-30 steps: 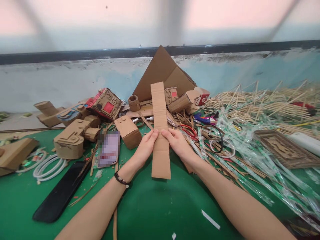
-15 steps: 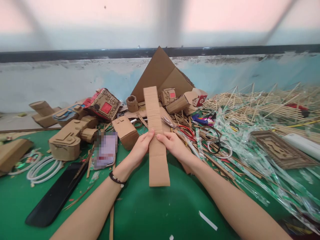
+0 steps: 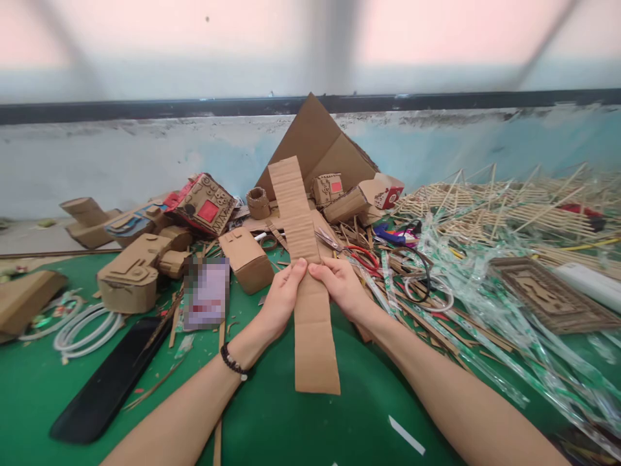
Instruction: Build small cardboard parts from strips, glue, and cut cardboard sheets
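A long brown cardboard strip (image 3: 315, 343) is held up in the middle of the view, its ridged upper part leaning left and its smoother lower part hanging down. My left hand (image 3: 286, 291) pinches its left edge near the middle, a dark beaded bracelet on that wrist. My right hand (image 3: 339, 285) grips the right edge at the same height. Both thumbs lie on the near face, their tips almost touching. The other fingers are mostly hidden behind the strip.
Cardboard models (image 3: 129, 272) and a pixelated phone (image 3: 206, 294) lie left, beside a black tray-like piece (image 3: 109, 382). Red-handled scissors (image 3: 361, 255), clear plastic strips, thin sticks (image 3: 451, 207) and a cardboard relief (image 3: 553, 294) lie right. A large cardboard sheet (image 3: 301, 139) leans on the wall.
The strip has tilted further left at its top, and its lower end has come lower and slightly right. Both hands have moved slightly down and kept their hold.
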`<control>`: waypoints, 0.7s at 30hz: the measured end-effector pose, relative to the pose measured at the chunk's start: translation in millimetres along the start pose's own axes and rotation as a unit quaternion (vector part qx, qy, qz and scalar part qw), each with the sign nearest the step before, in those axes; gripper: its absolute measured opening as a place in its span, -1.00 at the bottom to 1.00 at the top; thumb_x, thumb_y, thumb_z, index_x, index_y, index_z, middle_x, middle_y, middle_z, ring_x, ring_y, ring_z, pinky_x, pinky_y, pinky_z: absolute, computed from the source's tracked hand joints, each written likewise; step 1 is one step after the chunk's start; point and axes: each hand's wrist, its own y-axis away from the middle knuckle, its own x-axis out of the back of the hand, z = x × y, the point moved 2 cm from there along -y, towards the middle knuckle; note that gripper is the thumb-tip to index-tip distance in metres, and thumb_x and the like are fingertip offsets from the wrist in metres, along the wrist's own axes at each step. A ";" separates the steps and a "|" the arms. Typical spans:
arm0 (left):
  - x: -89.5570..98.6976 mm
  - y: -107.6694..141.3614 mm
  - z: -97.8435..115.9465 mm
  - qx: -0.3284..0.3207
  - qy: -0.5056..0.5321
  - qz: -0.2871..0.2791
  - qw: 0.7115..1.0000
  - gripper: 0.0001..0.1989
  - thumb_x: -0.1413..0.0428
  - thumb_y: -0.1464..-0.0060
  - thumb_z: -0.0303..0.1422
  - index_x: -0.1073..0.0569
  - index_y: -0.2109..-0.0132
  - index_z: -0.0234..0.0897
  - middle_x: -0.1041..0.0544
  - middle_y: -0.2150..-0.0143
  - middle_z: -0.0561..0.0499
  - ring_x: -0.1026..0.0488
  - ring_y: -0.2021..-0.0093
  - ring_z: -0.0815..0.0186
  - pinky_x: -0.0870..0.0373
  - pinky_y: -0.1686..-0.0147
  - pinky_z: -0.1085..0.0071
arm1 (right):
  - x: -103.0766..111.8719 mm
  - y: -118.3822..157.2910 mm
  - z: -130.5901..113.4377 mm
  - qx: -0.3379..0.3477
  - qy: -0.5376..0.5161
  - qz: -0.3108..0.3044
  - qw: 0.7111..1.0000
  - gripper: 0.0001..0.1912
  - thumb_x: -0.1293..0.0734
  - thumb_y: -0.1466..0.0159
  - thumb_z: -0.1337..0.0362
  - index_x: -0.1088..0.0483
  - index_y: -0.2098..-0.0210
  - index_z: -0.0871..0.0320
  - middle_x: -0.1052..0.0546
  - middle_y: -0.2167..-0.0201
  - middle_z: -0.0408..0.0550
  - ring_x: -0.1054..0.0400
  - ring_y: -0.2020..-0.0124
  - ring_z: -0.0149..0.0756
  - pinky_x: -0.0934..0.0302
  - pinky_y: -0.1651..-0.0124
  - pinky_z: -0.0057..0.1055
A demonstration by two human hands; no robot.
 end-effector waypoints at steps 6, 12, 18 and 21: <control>14.0 -11.6 5.3 -0.021 -0.032 -0.027 0.999 -0.53 -0.37 -0.04 0.04 -0.57 0.20 -0.31 -0.61 0.32 0.00 -0.50 0.35 0.31 -0.45 0.35 0.48 | 12.0 -8.4 2.3 -0.003 0.079 -0.029 0.996 -0.54 -0.41 -0.27 -0.13 -0.32 0.43 0.11 -0.24 0.60 -0.28 -0.06 0.60 -0.47 0.07 0.58 -0.49; 14.5 -11.0 3.1 -0.039 -0.061 -0.035 0.997 -0.55 -0.34 -0.10 0.02 -0.64 0.15 -0.32 -0.65 0.22 -0.05 -0.52 0.23 0.27 -0.44 0.24 0.47 | 14.2 -6.6 -6.5 0.029 0.104 0.020 0.994 -0.45 -0.40 -0.30 -0.15 -0.15 0.51 0.09 -0.14 0.60 -0.30 -0.02 0.57 -0.46 0.10 0.55 -0.48; 8.7 -9.5 -11.2 0.041 -0.022 -0.035 0.998 -0.35 -0.32 0.00 0.20 -0.66 0.09 -0.35 -0.66 0.27 -0.08 -0.53 0.28 0.24 -0.44 0.30 0.43 | 10.3 -2.3 -0.8 0.018 0.017 0.086 0.996 -0.45 -0.46 -0.22 -0.10 -0.13 0.53 0.09 -0.14 0.57 -0.29 0.00 0.54 -0.47 0.08 0.50 -0.47; 10.3 -8.6 -5.8 0.014 -0.004 -0.035 0.999 -0.40 -0.35 0.01 0.17 -0.65 0.19 -0.34 -0.65 0.32 -0.06 -0.52 0.33 0.27 -0.44 0.32 0.44 | 8.2 -3.7 4.6 -0.019 -0.032 0.069 0.997 -0.52 -0.48 -0.20 -0.11 -0.26 0.47 0.09 -0.22 0.57 -0.27 -0.04 0.55 -0.45 0.05 0.51 -0.46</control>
